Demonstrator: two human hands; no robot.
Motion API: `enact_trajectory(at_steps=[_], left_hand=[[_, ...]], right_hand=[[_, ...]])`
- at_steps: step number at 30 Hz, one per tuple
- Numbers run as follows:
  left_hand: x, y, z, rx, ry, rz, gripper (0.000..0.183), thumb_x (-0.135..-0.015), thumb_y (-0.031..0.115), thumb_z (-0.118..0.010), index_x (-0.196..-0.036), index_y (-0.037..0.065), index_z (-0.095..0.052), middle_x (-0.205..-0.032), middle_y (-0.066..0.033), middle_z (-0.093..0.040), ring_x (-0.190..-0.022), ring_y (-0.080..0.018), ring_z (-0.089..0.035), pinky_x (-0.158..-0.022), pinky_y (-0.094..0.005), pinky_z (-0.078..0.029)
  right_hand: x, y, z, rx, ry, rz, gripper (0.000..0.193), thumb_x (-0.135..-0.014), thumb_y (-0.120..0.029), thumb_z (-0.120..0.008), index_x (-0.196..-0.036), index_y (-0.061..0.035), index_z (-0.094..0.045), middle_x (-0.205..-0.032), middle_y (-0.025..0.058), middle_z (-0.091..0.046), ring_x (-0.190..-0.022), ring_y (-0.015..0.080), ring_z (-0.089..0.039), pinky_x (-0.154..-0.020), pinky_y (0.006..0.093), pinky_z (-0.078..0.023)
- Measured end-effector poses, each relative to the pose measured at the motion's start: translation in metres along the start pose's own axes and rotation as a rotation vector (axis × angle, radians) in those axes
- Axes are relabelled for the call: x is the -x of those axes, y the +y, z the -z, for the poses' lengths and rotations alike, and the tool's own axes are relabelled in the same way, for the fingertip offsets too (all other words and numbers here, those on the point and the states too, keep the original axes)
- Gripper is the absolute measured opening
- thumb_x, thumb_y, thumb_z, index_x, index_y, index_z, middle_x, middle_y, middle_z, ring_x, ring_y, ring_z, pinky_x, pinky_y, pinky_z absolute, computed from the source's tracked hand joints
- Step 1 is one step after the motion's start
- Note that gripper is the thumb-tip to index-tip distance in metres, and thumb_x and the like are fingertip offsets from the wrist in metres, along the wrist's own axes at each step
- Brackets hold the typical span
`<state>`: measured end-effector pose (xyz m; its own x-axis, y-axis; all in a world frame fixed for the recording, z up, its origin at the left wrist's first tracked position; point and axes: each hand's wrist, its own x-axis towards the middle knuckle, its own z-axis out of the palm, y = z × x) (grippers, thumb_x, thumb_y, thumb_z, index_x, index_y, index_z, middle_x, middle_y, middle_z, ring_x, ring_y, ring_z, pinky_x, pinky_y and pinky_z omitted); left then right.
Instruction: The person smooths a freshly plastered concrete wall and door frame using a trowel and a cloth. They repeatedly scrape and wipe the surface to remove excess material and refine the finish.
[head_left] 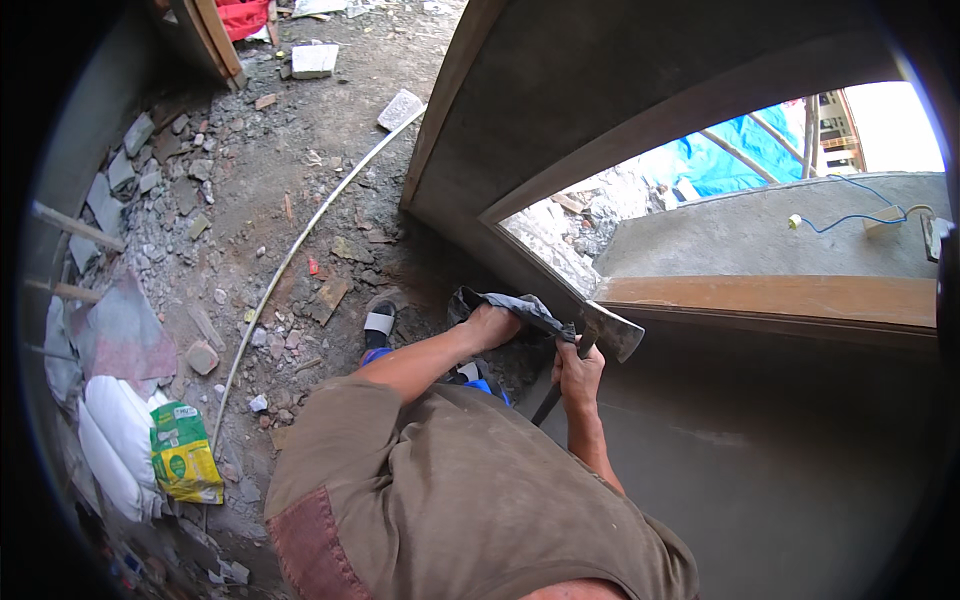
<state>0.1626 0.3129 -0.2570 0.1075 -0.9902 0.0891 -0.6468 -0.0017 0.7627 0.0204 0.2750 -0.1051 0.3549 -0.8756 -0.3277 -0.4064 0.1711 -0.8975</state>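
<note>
Head view, looking down over my brown shirt: both my arms reached forward beside a grey wall [700, 450]. My left grip [492, 328] was closed on a crumpled grey cloth [525, 304], which stretched rightward as far as my other hand; whether it was pinched there too, I could not tell. My right grip [580, 372] was wrapped around the dark handle of a hatchet-like tool [622, 336], close under its metal head. That head lay at the near corner of a window opening, by the left end of a wooden sill [770, 298]; I could not tell whether the two touched.

As for progress, I judged the cloth and tool already picked up and neither put down. The sill was in place, and I saw no clear fresh mark on it. How much remained to be done was not visible.

To the left, rubble [190, 200] covered the ground, crossed by a long pale pipe [300, 240]. A white sack [112, 445] lay against a green-and-yellow bag [185, 455]. Beyond the opening showed a blue tarp [735, 150].
</note>
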Motion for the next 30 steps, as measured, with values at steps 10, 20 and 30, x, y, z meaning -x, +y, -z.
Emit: enact_trajectory(at_steps=[10, 20, 30], left_hand=[[0.014, -0.017, 0.127, 0.625, 0.860, 0.197, 0.020, -0.093, 0.018, -0.059, -0.089, -0.002, -0.058, -0.096, -0.0199, -0.066, -0.083, -0.0295, -0.064, -0.073, -0.0355, -0.050], [-0.036, -0.011, 0.095, 0.505, 0.838, 0.266, 0.023, -0.087, 0.019, -0.064, -0.098, 0.001, -0.054, -0.078, -0.0109, -0.065, -0.075, -0.0285, -0.064, -0.079, -0.0416, -0.045], [-0.035, -0.022, 0.043, 1.013, 0.496, 0.333, 0.018, -0.094, 0.018, -0.056, -0.090, 0.003, -0.048, -0.071, -0.0069, -0.061, -0.066, -0.0135, -0.059, -0.063, -0.0320, -0.046]], right_hand=[[0.011, -0.049, -0.072, -0.066, 0.089, -0.024, 0.018, -0.087, -0.010, -0.063, -0.073, -0.0069, -0.052, -0.056, 0.0012, -0.050, -0.040, 0.0084, -0.045, -0.036, 0.0235, -0.035], [0.003, -0.057, -0.091, 0.043, -0.057, 0.010, 0.020, -0.087, -0.013, -0.064, -0.072, -0.0062, -0.053, -0.056, -0.0014, -0.051, -0.043, 0.0054, -0.046, -0.039, 0.0226, -0.035], [-0.042, -0.059, -0.061, 0.074, -0.143, 0.060, 0.020, -0.088, -0.011, -0.062, -0.070, -0.0060, -0.054, -0.055, 0.0015, -0.052, -0.041, 0.0077, -0.047, -0.038, 0.0228, -0.035]])
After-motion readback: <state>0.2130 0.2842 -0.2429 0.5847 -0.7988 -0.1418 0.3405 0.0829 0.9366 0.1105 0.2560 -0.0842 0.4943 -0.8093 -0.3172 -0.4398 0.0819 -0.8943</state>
